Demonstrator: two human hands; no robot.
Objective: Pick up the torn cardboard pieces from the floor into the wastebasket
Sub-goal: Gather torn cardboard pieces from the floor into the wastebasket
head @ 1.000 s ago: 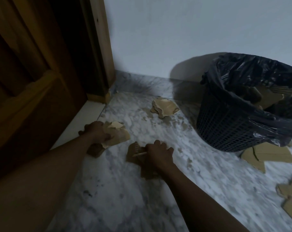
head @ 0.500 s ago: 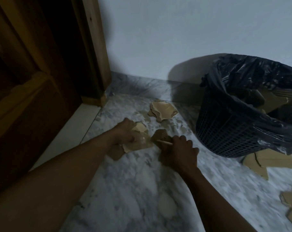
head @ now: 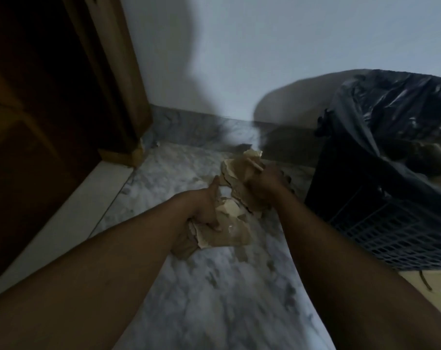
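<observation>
Ok, status, big to small.

Floor (head: 201, 299): grey-white marble, from 6 o'clock up to centre. Wall (head: 239, 59) at 12, dark wooden door (head: 37, 122) at 9.

Wastebasket (head: 366, 223): black mesh, at 3 o'clock, with a black liner bag (head: 391, 109) draped over the rim. A few brown pieces already inside (head: 426, 157).

Change vs 1 s ago: the hands were apart, each on its own cluster, and a third cluster lay alone toward the wall at 12. Now both hands have pushed forward and closed up. The right one has reached that far cluster, so the torn cardboard pieces (head: 239, 198) read as one heap just past centre, 9 o'clock side of the basket. My read: gathering is nearly done, and next is one lift and a swing to 3 o'clock over the rim.

Grip:
- left hand (head: 205, 210): fingers curled onto the near wad (head: 229, 232), thumb sticking up free.
- right hand (head: 263, 184): fisted round the far wad (head: 237, 170), with a thin pale strip (head: 254, 164) poking out the top.
- whether either wad is off the floor: cannot tell, the frame is blurred.

Cardboard look: brown, ragged edges, stacked in layers, paler on the torn faces. Shiny patch on the near sheet, possibly tape. Looks flaky, so it will likely shed crumbs on the lift.

Still left: flat pieces (head: 416, 281) on the floor at 4 o'clock under the basket, plus a small scrap (head: 242, 256) just below the near wad.
</observation>
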